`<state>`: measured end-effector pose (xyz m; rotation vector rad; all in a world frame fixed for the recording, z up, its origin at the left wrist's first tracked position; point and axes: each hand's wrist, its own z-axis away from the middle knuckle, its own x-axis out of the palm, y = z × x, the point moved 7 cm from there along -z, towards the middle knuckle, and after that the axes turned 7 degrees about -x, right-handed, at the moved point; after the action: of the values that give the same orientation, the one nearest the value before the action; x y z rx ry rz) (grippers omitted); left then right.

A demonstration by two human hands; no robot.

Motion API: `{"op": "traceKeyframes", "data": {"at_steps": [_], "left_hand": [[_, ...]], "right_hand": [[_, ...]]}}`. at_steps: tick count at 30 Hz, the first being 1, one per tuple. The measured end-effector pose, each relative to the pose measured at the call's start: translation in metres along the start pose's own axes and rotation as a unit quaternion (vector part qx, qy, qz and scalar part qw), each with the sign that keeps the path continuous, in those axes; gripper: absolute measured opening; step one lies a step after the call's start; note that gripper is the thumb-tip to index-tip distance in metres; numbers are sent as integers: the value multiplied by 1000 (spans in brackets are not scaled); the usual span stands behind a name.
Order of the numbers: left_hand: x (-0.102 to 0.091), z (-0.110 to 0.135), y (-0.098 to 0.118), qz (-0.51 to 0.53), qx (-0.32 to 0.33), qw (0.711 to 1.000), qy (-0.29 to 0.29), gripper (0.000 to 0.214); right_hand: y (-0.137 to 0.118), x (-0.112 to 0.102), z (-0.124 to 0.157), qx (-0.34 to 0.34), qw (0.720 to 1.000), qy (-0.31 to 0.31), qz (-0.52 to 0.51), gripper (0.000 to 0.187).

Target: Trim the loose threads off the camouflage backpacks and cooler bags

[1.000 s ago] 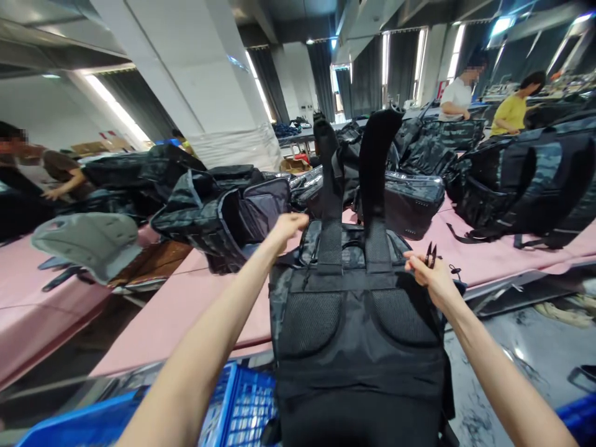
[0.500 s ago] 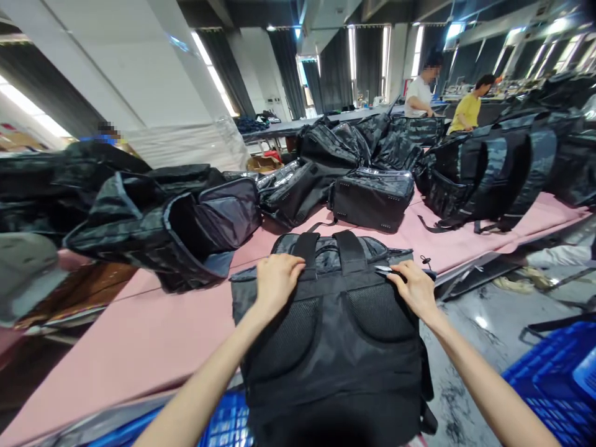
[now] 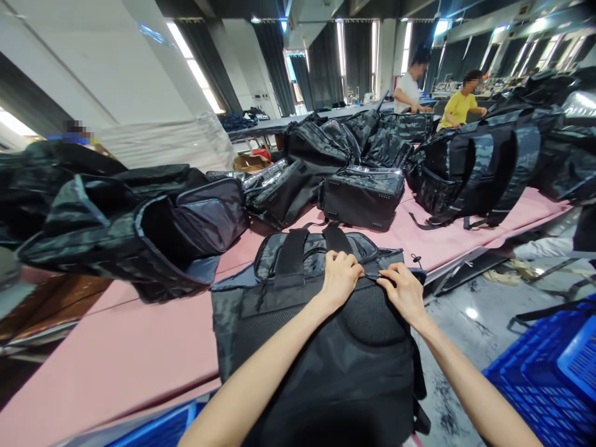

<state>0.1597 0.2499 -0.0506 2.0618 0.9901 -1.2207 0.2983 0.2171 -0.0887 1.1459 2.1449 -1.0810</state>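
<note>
A black camouflage backpack (image 3: 321,347) lies back-panel up in front of me, half on the pink table (image 3: 116,354), its two shoulder straps flat toward the far side. My left hand (image 3: 341,277) is closed, its fingers pressed on the seam at the base of the right strap. My right hand (image 3: 404,290) is closed on small thread snips, whose tip meets the same seam between my hands. Most of the snips is hidden in the fist.
Several more black backpacks (image 3: 363,195) are piled across the pink table, one open-mouthed bag (image 3: 139,233) at the left. Blue plastic crates (image 3: 549,379) stand at the lower right and lower left. Two people (image 3: 460,102) work at a far table.
The raised shoulder straps have dropped flat onto the backpack. My left hand slid right from the left strap to the right strap's base, and the right hand with the snips closed in beside it.
</note>
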Motion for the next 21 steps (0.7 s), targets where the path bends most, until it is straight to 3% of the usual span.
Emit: {"op": "traceKeyframes", "data": {"at_steps": [4, 15, 18, 21], "left_hand": [[-2, 4, 6, -39, 43, 998, 20, 18], [3, 2, 10, -65, 32, 997, 6, 17], [-8, 4, 5, -30, -14, 999, -13, 20], [-18, 12, -20, 114, -119, 983, -78, 36]], "right_hand": [[-5, 1, -3, -15, 1000, 1, -13, 18], [-10, 5, -5, -40, 998, 26, -37, 15], [-5, 4, 0, -20, 998, 29, -49, 19], [0, 1, 3, 4, 997, 22, -68, 22]]}}
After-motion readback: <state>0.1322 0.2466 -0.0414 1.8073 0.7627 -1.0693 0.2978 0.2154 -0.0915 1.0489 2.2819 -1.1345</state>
